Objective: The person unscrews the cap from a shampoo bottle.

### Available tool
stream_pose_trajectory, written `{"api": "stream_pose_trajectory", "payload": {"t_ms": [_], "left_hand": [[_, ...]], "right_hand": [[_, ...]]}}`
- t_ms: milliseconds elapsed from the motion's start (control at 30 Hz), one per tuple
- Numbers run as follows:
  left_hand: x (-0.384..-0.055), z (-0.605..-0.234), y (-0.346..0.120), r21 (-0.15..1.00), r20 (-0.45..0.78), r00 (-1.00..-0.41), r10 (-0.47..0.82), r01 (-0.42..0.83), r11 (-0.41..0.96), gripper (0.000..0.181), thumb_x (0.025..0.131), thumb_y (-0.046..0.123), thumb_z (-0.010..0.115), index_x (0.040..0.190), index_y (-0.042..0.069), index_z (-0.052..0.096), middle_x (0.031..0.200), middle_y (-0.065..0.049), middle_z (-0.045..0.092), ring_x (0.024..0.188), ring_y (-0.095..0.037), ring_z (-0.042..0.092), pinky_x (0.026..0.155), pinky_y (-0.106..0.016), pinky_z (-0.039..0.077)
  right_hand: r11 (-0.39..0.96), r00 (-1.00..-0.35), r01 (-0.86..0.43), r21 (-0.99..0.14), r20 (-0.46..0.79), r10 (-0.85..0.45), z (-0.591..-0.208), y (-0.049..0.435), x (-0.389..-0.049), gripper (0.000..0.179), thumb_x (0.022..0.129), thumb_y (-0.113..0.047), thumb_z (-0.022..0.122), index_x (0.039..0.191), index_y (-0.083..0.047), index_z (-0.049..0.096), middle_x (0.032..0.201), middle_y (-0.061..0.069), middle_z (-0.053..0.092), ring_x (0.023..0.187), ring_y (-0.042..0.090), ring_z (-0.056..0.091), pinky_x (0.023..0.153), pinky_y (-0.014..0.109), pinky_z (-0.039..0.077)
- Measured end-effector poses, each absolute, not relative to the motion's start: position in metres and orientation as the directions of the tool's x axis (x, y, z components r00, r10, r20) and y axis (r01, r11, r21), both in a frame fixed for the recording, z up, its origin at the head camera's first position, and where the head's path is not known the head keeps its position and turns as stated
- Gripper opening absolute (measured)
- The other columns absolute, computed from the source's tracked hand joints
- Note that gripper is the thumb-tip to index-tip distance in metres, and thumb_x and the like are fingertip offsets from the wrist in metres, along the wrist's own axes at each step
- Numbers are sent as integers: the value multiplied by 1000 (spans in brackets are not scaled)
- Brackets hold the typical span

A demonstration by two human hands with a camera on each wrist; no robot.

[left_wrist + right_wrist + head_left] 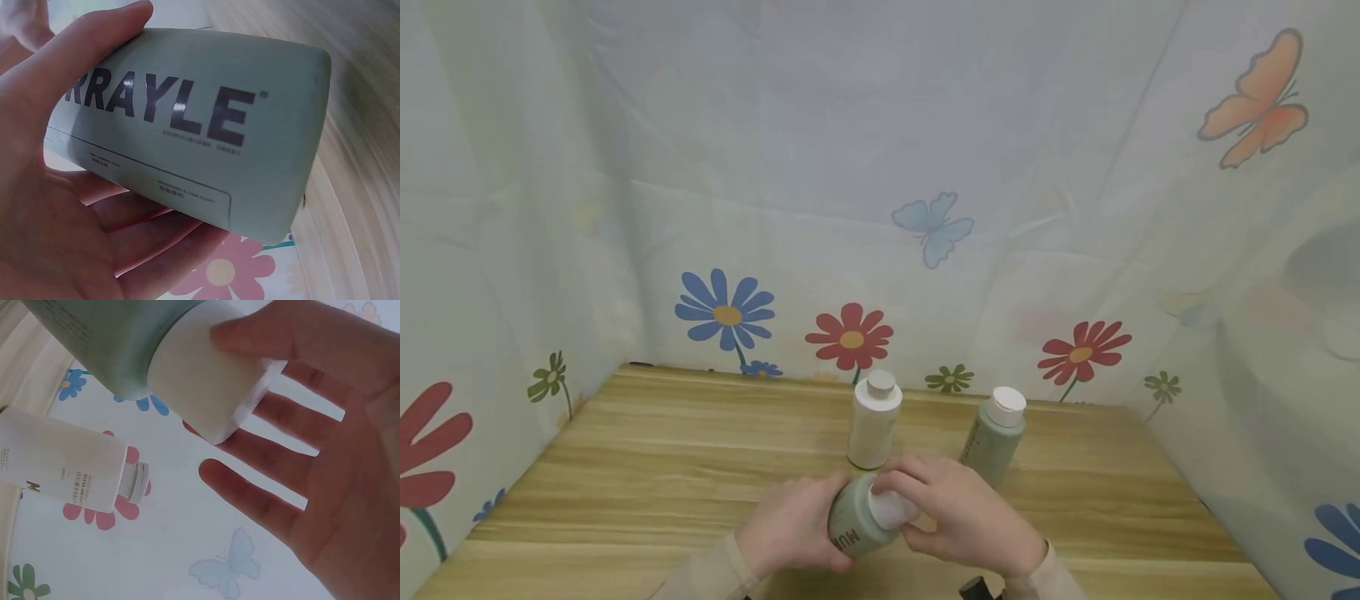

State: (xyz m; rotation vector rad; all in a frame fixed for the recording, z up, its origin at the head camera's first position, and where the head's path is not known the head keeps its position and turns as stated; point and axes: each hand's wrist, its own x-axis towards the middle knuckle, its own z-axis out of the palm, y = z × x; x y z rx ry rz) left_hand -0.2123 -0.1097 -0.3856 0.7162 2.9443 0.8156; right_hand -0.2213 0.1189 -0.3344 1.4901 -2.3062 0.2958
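A pale green bottle [855,521] with a white cap [892,507] is held tilted above the wooden table. My left hand [793,523] grips its body, thumb on one side and fingers curled round the other; dark letters "RRAYLE" show on the bottle [187,119] in the left wrist view. The right hand [958,512] holds the white cap [200,369], with the thumb pressed on its near side and fingers behind it. Whether the cap is loose or tight cannot be seen.
Just beyond the hands stands a white bottle [874,425] with a white cap. A second green bottle [994,442], white-capped, is upright at the right, partly behind my right hand. The wooden table [662,467] meets a flowered curtain [850,125]. Near the bottom edge a small black object [976,588] shows.
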Motion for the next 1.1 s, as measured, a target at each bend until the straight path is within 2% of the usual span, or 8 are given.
{"api": "stream_pose_trajectory", "payload": {"t_ms": [133,267,433,567,700,867,1000,1100], "left_hand": [[-209,-384,-113,508,93,-900,425,410,757,67,56,38,89,111,16,58,93,5,68,75,-7,60,64,-28,49],[-205,-382,-117,517,86,-907,412,394,760,67,55,37,89,111,15,58,92,5,68,74,-7,59,63,-28,48],[-200,-377,-123,540,83,-918,388,369,757,69,56,39,89,112,14,59,94,3,69,76,-9,60,65,-32,51],[-199,-374,-129,543,137,-918,371,383,747,74,55,41,89,116,12,59,96,2,70,78,-10,61,68,-32,51],[-200,-369,-140,590,193,-916,353,395,704,78,56,39,90,121,10,58,102,0,70,86,-13,64,75,-34,52],[-202,-362,-164,693,185,-939,291,335,639,76,59,40,90,122,14,57,110,-1,68,97,-18,63,81,-42,52],[-205,-365,-189,755,161,-958,237,274,595,76,63,37,88,128,14,54,114,-3,67,101,-18,62,84,-43,52],[-207,-369,-206,787,145,-967,208,240,568,75,66,34,87,129,11,53,115,-7,67,102,-19,62,85,-41,52]], "right_hand": [[403,-321,-906,130,412,-853,-333,115,-215,49,69,-7,80,110,-22,57,118,-8,62,106,10,61,89,32,51],[405,-313,-903,143,425,-849,-331,112,-212,48,68,4,75,105,-21,56,117,-6,62,108,12,60,91,34,51],[377,-289,-922,86,493,-821,-329,110,-213,56,67,3,78,114,-18,57,119,0,60,105,15,60,87,31,53],[339,-294,-941,-27,563,-772,-330,109,-216,62,70,-3,82,125,-17,56,122,3,58,105,16,60,86,30,54],[284,-337,-941,-186,615,-713,-334,106,-224,58,76,-7,80,127,-15,56,124,3,56,110,15,59,90,31,54],[153,-476,-857,-493,642,-601,-344,98,-238,55,80,-5,77,128,-11,52,129,9,54,116,10,56,94,28,52],[16,-615,-684,-729,565,-549,-353,81,-251,57,82,-2,74,130,-7,43,133,16,51,116,7,58,95,25,50],[35,-678,-590,-807,472,-564,-359,64,-259,56,82,-6,75,128,-8,43,130,14,54,117,8,56,99,27,46]]}}
